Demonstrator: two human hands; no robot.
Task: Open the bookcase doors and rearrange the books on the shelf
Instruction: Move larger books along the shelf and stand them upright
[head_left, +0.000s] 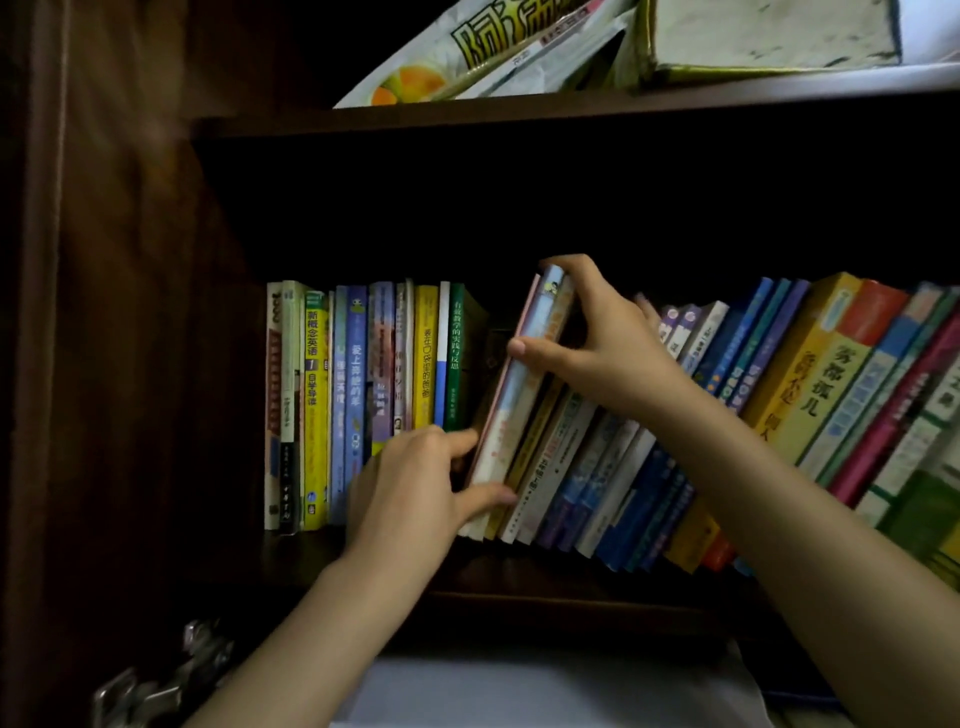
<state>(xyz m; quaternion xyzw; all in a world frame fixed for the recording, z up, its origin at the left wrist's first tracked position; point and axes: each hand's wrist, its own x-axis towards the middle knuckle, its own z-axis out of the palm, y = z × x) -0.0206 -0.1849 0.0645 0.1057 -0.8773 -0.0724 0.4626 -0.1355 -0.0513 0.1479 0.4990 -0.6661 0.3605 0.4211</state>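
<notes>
— Dark wood all round: what are you standing at?

— I'm facing a dark brown bookcase with its door swung out on my left. On the middle shelf stands a row of books. Those at the left end, among them a yellow-spined book and a green-spined book, stand upright; the ones to the right all lean leftward.

— And your hands?

— My right hand is clamped on the top of a pale blue-and-pink book, thumb on its near spine, fingers curled over its top edge. My left hand grips the same book low down, thumb across the spine's foot, fingertips tucked into the gap beside the green-spined book.

— Where does that book sit?

— Tilted, first of the leaning books, just right of the upright group.

— Anything above?

— A printed plastic bag and a worn box lie on the upper shelf.
</notes>
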